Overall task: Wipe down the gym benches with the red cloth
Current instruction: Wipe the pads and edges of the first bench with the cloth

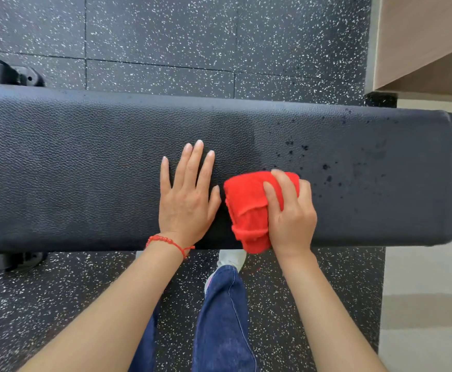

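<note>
Long black bench lying across the view, left to right, with a bumpy skin like leather. Speckled black floor above and below it.

Left hand flat on the bench top, palm down, fingers open and spread a little, holding nothing. Red bead bracelet around the left wrist, right at the near edge of the bench.

Right hand pressed down on the red cloth, fingers curled over its top and right side, gripping it against the bench. Cloth folded into a thick pad, sitting on the bench just beside the left hand, touching or almost touching the left thumb. Bottom end of the cloth hanging a bit over the near edge of the bench.

Dark wet drops dotted on the bench to the right of the cloth, more of them farther right. A darker patch of bench between the two hands and just above them.

Blue jeans and a white shoe on the floor under the near edge of the bench. Black bench feet poking out at the far left, one above the bench and one below. Pale wood piece in the top right corner. Light floor along the right side.
</note>
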{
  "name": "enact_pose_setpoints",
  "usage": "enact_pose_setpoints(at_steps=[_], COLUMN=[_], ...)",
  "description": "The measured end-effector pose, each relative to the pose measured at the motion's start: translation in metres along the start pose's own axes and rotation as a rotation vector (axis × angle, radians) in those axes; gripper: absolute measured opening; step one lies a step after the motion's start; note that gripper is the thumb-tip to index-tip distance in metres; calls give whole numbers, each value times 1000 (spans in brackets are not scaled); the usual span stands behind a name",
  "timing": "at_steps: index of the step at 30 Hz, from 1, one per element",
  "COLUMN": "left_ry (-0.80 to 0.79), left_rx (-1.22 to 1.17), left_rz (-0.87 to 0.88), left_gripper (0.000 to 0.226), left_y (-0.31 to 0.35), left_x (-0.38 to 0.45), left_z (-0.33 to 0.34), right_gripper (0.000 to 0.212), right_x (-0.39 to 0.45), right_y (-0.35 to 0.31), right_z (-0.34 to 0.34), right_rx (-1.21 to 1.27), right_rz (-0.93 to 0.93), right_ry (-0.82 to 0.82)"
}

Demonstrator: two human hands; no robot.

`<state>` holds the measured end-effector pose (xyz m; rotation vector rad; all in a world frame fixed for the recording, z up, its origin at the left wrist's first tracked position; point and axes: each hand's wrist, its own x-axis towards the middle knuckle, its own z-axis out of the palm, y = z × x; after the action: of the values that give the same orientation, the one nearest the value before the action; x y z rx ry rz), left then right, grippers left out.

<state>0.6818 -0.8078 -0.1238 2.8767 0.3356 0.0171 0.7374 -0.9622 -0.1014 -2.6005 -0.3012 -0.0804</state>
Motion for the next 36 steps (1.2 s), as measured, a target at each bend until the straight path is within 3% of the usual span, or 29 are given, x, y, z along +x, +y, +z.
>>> enact_pose_setpoints(at_steps=[9,25,36], left_ry=[25,67,23], left_rx=[20,-36,33], left_rz=[-2,36,39], left_gripper=[52,51,53], left_y=[1,43,45], left_x=[0,20,22], left_z=[1,6,16], right_gripper=[34,41,32], right_x=[101,-28,83], right_y=[-6,56,42], right_z=[16,-31,-14], right_rx=[-27,-50,-46], right_rz=[108,40,99], right_ry=[57,7,101])
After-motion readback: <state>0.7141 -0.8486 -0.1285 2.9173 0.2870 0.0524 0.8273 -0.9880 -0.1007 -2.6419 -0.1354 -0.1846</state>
